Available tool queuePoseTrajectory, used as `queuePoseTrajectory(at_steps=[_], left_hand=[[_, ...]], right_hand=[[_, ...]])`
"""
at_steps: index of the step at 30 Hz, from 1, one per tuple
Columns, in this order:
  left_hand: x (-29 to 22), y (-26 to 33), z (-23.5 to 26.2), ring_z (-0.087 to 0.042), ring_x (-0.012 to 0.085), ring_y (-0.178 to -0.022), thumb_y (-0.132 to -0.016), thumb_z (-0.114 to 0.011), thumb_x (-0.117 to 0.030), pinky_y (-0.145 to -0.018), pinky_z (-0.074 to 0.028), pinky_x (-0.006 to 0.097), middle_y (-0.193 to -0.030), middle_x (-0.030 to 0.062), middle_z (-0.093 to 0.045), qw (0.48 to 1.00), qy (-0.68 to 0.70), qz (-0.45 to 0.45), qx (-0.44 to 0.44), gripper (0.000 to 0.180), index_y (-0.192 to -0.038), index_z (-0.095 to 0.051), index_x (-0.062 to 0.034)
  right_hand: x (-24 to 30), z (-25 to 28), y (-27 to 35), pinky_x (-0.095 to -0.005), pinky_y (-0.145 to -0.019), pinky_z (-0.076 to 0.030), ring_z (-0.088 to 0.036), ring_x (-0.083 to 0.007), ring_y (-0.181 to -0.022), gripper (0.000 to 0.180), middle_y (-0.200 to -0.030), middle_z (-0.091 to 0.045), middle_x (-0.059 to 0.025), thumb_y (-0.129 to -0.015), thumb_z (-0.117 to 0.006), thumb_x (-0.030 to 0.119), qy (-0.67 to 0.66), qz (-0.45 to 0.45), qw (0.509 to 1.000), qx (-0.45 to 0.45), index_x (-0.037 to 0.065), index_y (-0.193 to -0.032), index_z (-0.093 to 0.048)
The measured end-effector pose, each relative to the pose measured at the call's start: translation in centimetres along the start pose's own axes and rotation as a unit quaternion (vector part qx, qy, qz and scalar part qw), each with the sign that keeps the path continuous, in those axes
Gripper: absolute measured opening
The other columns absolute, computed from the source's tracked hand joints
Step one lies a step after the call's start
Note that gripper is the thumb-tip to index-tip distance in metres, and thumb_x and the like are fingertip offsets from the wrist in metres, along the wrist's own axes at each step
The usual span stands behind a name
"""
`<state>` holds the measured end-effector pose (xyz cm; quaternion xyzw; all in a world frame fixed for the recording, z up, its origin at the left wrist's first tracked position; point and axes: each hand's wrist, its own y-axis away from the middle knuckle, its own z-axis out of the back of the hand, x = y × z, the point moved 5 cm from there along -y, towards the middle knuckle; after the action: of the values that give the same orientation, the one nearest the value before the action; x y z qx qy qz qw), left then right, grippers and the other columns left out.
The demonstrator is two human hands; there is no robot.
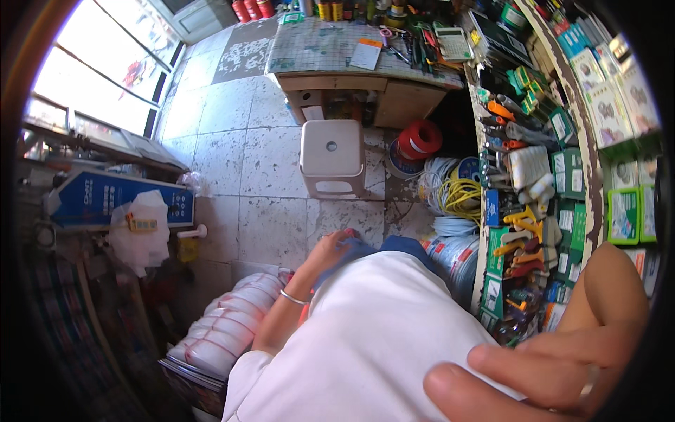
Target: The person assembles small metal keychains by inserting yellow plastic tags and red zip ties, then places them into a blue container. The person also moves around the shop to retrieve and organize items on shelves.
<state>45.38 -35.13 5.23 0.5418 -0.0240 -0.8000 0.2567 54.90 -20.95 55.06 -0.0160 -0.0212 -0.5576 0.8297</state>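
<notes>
My left hand is low in front of me, beside the dark blue cloth over my legs, with a silver bangle on its wrist. Its fingers are blurred and partly hidden; a small reddish patch shows at their tips, too unclear to name. Close to the camera at the lower right is my right hand, raised over my white shirt. A ring is on one finger. Those fingers are loosely bent and apart, and nothing shows between them. Ahead of me stands a pale plastic stool.
A desk with tools and a calculator stands ahead. Along the right, a shelf holds packed hand tools. Coiled yellow cable and a red roll are on the floor. A wrapped white bundle lies at my left.
</notes>
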Motion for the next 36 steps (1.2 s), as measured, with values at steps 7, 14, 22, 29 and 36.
queuePoseTrajectory(at_steps=[7,14,22,29,36], left_hand=[[-0.9,-2.3,-1.1,-0.064,0.0309,-0.092,-0.084,-0.063,-0.02,-0.08,-0.05,0.038,-0.107,0.0188,-0.062,0.999,0.026,0.027,-0.017,0.033,-0.11,-0.059,-0.0004],[-3.8,-5.0,-2.8,-0.062,0.0332,-0.096,-0.085,-0.062,-0.021,-0.083,-0.049,0.04,-0.109,0.0201,-0.06,0.999,0.037,-0.015,-0.015,0.033,-0.111,-0.058,-0.0006],[0.3,-2.3,-1.7,-0.066,0.0298,-0.088,-0.085,-0.063,-0.016,-0.077,-0.053,0.036,-0.102,0.019,-0.065,0.999,0.02,-0.006,-0.047,0.031,-0.108,-0.058,0.0045],[3.5,-7.1,-3.7,-0.065,0.0354,-0.088,-0.08,-0.062,-0.023,-0.076,-0.051,0.042,-0.094,0.019,-0.068,0.995,-0.011,-0.023,0.101,0.035,-0.108,-0.061,-0.0022],[-2.4,-12.7,-6.0,-0.067,0.023,-0.084,-0.081,-0.069,-0.018,-0.07,-0.054,0.035,-0.095,0.0158,-0.067,0.962,-0.075,-0.146,0.218,0.032,-0.105,-0.061,0.0007]], right_hand=[[-1.8,0.2,1.1,-0.0335,-0.072,-0.051,-0.064,-0.0241,-0.085,0.017,-0.101,-0.063,-0.0093,-0.075,-0.07,0.012,0.0,0.015,1.0,0.026,0.011,-0.092,-0.067],[-1.2,2.4,2.9,-0.0335,-0.07,-0.051,-0.065,-0.0248,-0.081,0.015,-0.097,-0.063,-0.0088,-0.075,-0.069,0.012,0.019,-0.014,0.999,0.031,0.01,-0.089,-0.066],[0.4,7.1,6.0,-0.0336,-0.069,-0.051,-0.066,-0.0255,-0.077,0.012,-0.092,-0.064,-0.0081,-0.074,-0.069,0.012,0.02,-0.095,0.995,-0.027,0.009,-0.086,-0.066],[5.6,10.6,8.2,-0.0336,-0.067,-0.051,-0.066,-0.0262,-0.074,0.01,-0.088,-0.064,-0.0075,-0.074,-0.069,0.012,0.056,-0.224,0.963,-0.141,0.008,-0.083,-0.065],[10.5,10.5,10.9,-0.0371,-0.075,-0.048,-0.062,-0.0273,-0.085,0.017,-0.097,-0.061,-0.0108,-0.077,-0.065,0.01,-0.001,-0.156,0.948,-0.276,0.005,-0.093,-0.061]])
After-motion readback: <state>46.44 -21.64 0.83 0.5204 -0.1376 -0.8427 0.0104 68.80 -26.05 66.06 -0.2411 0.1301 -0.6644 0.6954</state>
